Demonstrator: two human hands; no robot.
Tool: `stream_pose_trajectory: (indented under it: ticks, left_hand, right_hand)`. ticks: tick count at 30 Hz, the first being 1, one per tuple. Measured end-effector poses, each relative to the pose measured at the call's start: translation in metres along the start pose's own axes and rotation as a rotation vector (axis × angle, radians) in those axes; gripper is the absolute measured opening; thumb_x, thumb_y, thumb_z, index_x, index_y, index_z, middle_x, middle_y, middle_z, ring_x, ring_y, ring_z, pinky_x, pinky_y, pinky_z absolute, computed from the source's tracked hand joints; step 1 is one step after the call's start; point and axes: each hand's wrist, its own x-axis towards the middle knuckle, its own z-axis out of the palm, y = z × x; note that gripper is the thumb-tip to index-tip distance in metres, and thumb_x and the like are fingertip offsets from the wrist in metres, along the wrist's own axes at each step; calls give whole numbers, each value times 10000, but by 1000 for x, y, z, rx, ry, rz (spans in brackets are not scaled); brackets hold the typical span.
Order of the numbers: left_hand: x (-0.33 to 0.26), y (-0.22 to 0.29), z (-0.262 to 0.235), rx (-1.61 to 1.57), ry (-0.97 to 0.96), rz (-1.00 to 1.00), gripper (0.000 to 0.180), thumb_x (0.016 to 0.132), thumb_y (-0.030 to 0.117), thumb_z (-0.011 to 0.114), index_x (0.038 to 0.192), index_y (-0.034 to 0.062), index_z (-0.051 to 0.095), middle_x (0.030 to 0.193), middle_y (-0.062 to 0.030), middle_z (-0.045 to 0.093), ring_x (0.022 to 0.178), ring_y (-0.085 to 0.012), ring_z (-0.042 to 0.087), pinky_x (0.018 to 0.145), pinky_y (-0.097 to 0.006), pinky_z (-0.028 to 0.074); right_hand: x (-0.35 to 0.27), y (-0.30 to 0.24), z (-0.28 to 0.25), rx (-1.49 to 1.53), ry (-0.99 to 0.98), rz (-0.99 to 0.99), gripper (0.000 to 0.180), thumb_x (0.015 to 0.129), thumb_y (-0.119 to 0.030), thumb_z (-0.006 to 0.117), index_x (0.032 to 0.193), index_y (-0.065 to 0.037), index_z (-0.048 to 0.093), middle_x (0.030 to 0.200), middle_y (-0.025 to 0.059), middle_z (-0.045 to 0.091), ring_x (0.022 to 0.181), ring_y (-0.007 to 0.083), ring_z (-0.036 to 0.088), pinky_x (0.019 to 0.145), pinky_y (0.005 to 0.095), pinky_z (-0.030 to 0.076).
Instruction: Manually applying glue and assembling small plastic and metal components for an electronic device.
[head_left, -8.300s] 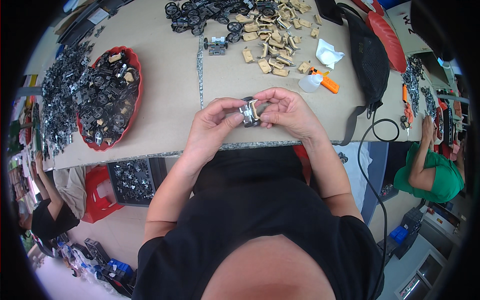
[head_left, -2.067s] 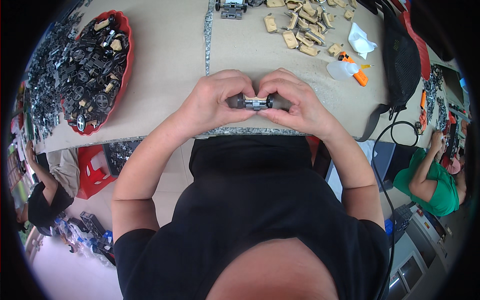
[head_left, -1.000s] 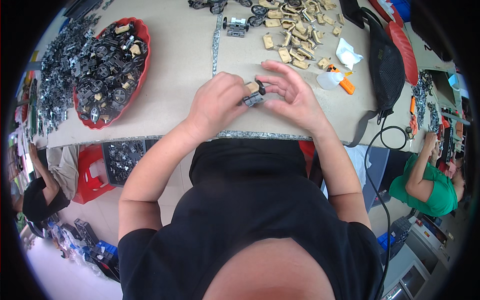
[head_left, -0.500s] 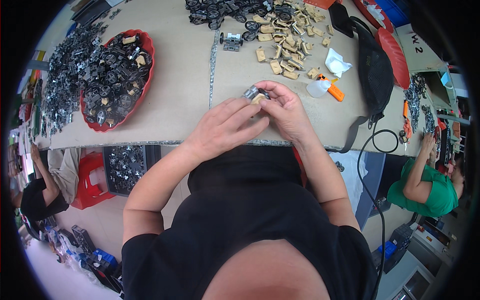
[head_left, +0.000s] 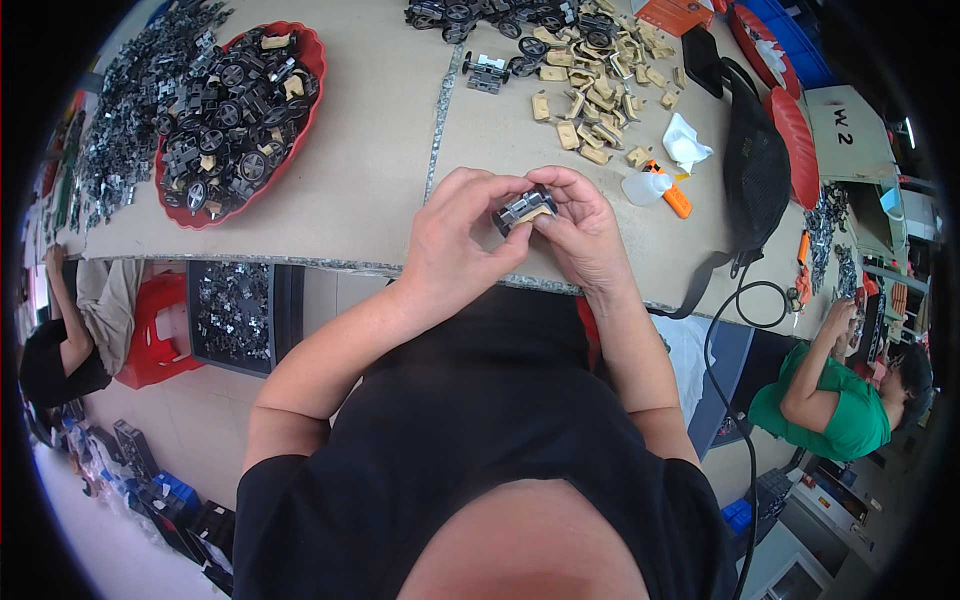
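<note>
A small toy-car chassis (head_left: 521,209), with grey metal, dark wheels and a cream piece along its lower side, is held tilted near the table's front edge. My left hand (head_left: 452,238) pinches its left end between thumb and fingers. My right hand (head_left: 588,232) grips the right end, thumb against the cream piece. Fingers partly hide both ends. Beyond my hands lies a loose pile of cream plastic parts (head_left: 600,98). A single wheeled chassis (head_left: 487,73) rests left of that pile, with a heap of dark wheeled chassis (head_left: 458,13) behind.
A red scalloped bowl (head_left: 316,100) full of wheeled chassis stands left, beside a heap of small metal parts (head_left: 125,115). At right are a white bottle (head_left: 645,188), an orange cutter (head_left: 677,203), white tissue (head_left: 684,142) and a black bag (head_left: 755,150). Other people work at both sides.
My left hand's fingers have drawn in from a looser spread to pinch the chassis. The chassis has turned, showing more of its grey side. The whole view has shifted slightly.
</note>
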Motion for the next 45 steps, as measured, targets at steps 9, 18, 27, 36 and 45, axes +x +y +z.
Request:
stream_pose_trajectory:
  ticks: [9,18,27,36,45]
  left_hand:
    - [-4,-11,0,-415,-78,-206,400,747,-8,666,1127,44,553,982,-59,535,820,-126,552,721,-244,482]
    - [-1,-11,-2,-640,-86,-378,507,824,-4,615,1266,-21,368,972,-74,515,825,-104,545,742,-226,482]
    - [5,-19,-14,-556,-84,-415,329,950,170,450,1227,-5,419,1003,-67,523,797,-117,552,735,-264,490]
    - [2,-26,-13,-115,-98,-90,602,716,64,729,1248,52,447,1099,-110,465,835,-166,599,702,-264,527]
    - [7,-34,-22,79,-252,-4,628,662,2,744,1238,62,500,1081,-88,480,883,-142,551,723,-242,521]
  right_hand:
    - [2,1,3,-65,45,-42,354,818,49,549,1163,15,476,1072,106,564,983,150,558,873,288,454]
    - [10,-4,5,48,172,141,301,860,-51,563,1140,16,475,863,85,616,727,115,595,615,237,492]
    - [7,-5,16,-251,217,195,184,866,-139,591,964,-19,492,676,59,597,493,100,561,427,200,436]
    - [7,-5,28,-267,190,331,189,863,-200,604,860,-33,516,643,42,583,461,82,539,407,186,420]
    - [15,-19,13,-492,112,351,220,836,-165,627,964,8,581,754,16,602,616,41,555,500,188,449]
